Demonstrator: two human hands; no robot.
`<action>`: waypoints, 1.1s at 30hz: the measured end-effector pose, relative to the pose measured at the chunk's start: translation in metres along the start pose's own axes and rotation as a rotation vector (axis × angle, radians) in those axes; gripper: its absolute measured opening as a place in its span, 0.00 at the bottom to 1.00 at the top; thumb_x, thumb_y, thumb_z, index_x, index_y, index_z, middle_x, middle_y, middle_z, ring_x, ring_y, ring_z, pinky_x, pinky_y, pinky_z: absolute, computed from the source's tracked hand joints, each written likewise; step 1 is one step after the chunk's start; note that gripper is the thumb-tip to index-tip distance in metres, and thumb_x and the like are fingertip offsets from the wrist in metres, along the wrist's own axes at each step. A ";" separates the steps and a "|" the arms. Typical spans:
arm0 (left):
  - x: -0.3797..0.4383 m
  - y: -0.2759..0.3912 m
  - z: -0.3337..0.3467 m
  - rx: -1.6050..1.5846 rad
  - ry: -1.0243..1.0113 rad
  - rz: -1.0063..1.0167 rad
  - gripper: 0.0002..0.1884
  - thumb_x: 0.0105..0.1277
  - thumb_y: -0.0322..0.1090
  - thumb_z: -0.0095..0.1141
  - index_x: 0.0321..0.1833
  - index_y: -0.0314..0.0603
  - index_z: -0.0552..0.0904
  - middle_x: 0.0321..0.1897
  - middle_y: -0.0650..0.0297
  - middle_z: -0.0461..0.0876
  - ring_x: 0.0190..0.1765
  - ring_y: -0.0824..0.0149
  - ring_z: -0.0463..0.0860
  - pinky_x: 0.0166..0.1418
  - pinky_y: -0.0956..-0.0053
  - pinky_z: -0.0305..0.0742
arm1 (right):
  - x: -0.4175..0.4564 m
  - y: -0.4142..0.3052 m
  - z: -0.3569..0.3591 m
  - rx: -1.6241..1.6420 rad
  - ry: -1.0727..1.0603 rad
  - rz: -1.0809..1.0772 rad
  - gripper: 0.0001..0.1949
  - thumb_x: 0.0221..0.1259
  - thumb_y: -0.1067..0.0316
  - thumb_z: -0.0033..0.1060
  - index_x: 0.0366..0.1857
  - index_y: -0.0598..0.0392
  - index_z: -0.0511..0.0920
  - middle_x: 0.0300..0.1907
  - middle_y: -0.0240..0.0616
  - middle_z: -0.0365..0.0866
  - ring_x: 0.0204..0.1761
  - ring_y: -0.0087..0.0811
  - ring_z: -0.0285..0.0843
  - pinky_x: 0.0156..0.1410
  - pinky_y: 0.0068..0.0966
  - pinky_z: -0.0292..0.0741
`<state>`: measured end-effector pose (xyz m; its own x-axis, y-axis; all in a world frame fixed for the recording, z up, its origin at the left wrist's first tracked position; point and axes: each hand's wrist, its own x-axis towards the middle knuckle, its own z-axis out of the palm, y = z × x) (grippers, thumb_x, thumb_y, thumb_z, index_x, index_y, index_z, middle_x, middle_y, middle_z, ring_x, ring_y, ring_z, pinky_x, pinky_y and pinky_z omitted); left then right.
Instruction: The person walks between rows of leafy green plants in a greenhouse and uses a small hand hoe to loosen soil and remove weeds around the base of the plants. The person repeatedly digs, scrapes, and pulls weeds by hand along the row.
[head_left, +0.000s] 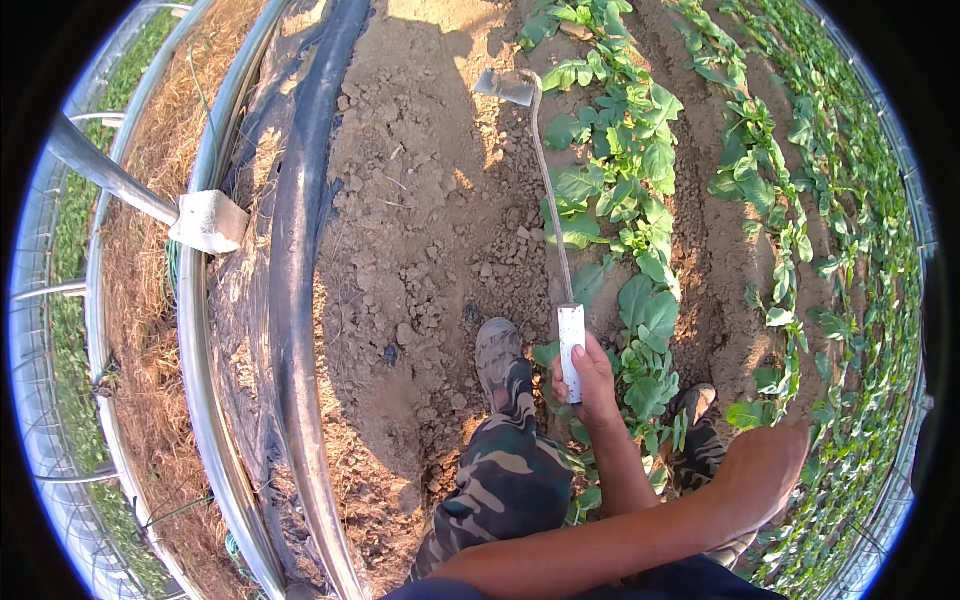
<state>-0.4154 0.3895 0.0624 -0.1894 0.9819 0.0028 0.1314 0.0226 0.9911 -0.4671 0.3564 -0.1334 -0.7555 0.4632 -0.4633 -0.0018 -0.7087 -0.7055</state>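
My right hand (589, 382) grips the white handle (571, 337) of a hand hoe (551, 187), its thumb along the handle. The hoe's thin bent metal neck reaches away from me to a flat blade (506, 86), seen over bare soil left of a row of leafy green plants (645, 165). Across my right forearm passes my left arm, with my left hand (765, 461) out to the right above the plants. Its fingers are bent down out of sight, so what they do is hidden. My shoes (499, 352) stand either side of the row.
Left of the bare soil (412, 247) run black plastic sheeting (300, 225) and a curved metal rail (196, 322) with a white block (210, 222) on it. Dry straw (142, 300) lies beyond. More plant rows (765, 180) fill the right side.
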 end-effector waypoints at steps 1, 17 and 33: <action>0.000 -0.001 0.002 0.003 -0.014 -0.006 0.07 0.55 0.27 0.53 0.34 0.32 0.71 0.26 0.51 0.76 0.32 0.52 0.80 0.36 0.60 0.74 | 0.001 0.011 -0.012 0.026 0.054 0.098 0.15 0.68 0.59 0.45 0.53 0.53 0.65 0.22 0.35 0.70 0.15 0.23 0.65 0.18 0.20 0.64; 0.000 -0.001 0.002 0.019 -0.032 0.012 0.08 0.55 0.27 0.52 0.35 0.31 0.70 0.25 0.51 0.75 0.31 0.52 0.80 0.34 0.61 0.76 | 0.001 -0.017 0.011 -0.251 0.038 -0.040 0.23 0.65 0.65 0.50 0.63 0.58 0.64 0.24 0.31 0.71 0.18 0.18 0.66 0.21 0.17 0.64; 0.001 -0.002 -0.012 0.076 -0.048 -0.021 0.07 0.58 0.29 0.52 0.36 0.33 0.71 0.26 0.53 0.77 0.31 0.53 0.80 0.34 0.62 0.76 | -0.077 0.042 -0.036 -1.541 0.215 -0.277 0.31 0.51 0.68 0.63 0.62 0.54 0.64 0.32 0.50 0.74 0.29 0.50 0.77 0.32 0.41 0.75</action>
<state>-0.4274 0.3881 0.0621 -0.1464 0.9889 -0.0265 0.2021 0.0561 0.9778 -0.3849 0.3099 -0.1470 -0.7413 0.6398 -0.2029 0.6236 0.5445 -0.5610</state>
